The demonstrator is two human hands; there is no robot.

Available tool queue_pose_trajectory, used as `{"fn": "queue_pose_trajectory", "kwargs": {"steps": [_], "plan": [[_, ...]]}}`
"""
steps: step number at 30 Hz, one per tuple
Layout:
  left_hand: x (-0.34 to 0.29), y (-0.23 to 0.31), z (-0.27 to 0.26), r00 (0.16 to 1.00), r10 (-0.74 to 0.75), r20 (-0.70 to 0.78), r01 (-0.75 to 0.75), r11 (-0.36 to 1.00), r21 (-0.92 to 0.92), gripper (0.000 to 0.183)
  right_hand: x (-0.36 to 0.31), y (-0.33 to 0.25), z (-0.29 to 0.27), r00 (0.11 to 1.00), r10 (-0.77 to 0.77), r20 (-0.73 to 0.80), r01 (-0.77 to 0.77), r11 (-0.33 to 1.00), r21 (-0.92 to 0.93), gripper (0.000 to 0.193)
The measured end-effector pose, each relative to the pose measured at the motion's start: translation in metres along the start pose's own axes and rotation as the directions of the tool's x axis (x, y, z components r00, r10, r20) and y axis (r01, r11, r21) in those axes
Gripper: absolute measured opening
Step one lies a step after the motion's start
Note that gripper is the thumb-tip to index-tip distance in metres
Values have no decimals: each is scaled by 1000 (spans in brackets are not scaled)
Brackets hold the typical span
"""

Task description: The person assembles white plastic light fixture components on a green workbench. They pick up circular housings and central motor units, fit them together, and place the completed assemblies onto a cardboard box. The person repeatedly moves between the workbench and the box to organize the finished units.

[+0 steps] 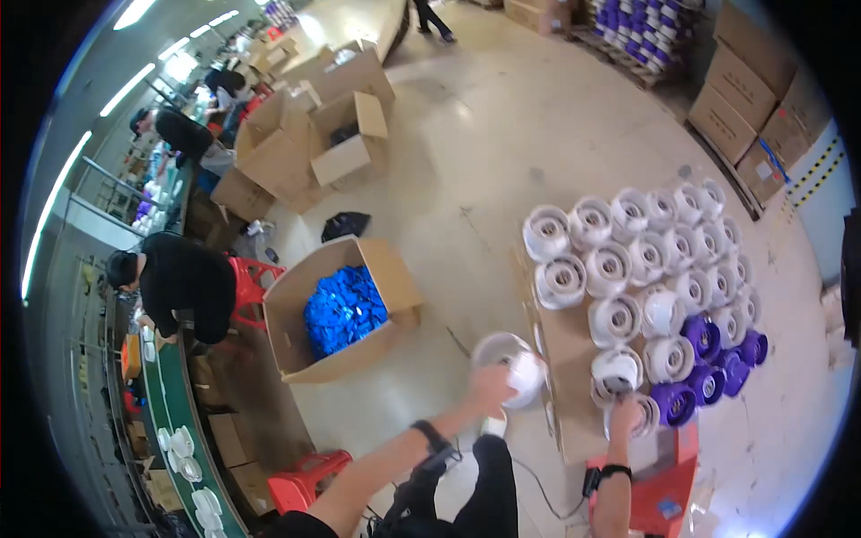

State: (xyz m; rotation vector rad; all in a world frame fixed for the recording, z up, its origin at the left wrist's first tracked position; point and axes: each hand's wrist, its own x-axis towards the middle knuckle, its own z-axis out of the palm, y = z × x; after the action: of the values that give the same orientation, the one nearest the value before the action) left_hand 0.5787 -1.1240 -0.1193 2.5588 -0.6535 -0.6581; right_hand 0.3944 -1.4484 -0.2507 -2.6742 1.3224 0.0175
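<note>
Concrete floor point(484, 134) takes most of the view, with wide open room up the middle between the box piles. Far right: stacked closed cartons point(749, 90) along the wall. Top left: a heap of open cardboard boxes point(314, 134), contents mostly not readable. Centre left: an open carton point(296, 296) packed with blue bagged parts point(345, 309), flaps up, with floor on all sides but a red stool point(256, 273) just beside its left edge. Right: flat cardboard sheet point(574, 359) carrying tight rows of white round housings point(628, 260), and purple housings point(717, 359) grouped at its near right corner; the sheet's left edge is bare. Left rim: green conveyor point(170, 421) with small white parts, a person in black point(184, 282) seated at it. Left hand point(489, 387) is closed round one white housing point(513, 363), held up off the sheet's left edge. Right hand point(625, 415) rests fingers-down on a white housing at the sheet's near edge point(619, 381); can't tell whether it's actually gripped.
</note>
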Motion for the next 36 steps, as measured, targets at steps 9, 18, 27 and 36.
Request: {"fn": "queue_pose_trajectory", "kwargs": {"steps": [9,18,27,36], "plan": [[-154,-178,-27,933,-360,23,338,851,-401,44,-16,-60,-40,914,371,162,-372,928,-23,24],[-322,-287,-14,723,-681,119,691,706,-157,52,-48,-85,-23,864,499,-70,-500,866,15,33],[-345,-263,-41,760,-650,-4,587,689,-425,35,-54,-62,-26,894,438,-94,-421,893,160,20],[-328,-244,-57,711,-696,96,620,558,-551,57,-74,-30,-44,969,243,-51,-235,962,139,18]]}}
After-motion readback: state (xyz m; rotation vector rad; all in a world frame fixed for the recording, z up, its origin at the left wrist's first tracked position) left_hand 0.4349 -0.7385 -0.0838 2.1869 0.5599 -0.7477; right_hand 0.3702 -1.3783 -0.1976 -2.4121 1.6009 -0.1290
